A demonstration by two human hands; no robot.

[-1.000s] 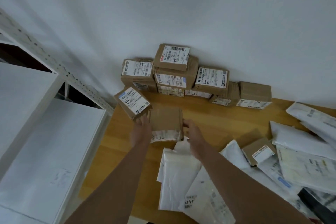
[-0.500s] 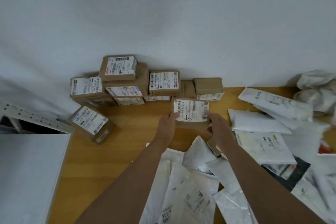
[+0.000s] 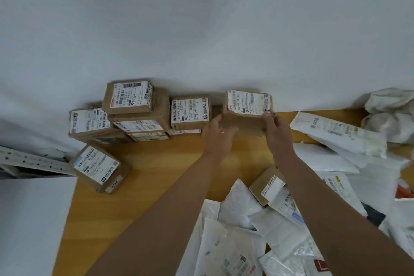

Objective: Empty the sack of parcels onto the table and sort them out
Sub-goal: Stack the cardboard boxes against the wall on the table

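Head view: your left hand [image 3: 218, 129] and right hand [image 3: 274, 129] hold the cardboard box [image 3: 246, 112], fingers curled round its sides, at the wall end of the tabletop [image 3: 156, 163]; set crooked beside the stack [image 3: 136, 112], it may slip off.

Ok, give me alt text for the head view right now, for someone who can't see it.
Both hands, left and right, hold a brown labelled box at the right end of a stack of similar boxes against the white wall. White mailer bags lie heaped on the wooden table below and to the right.
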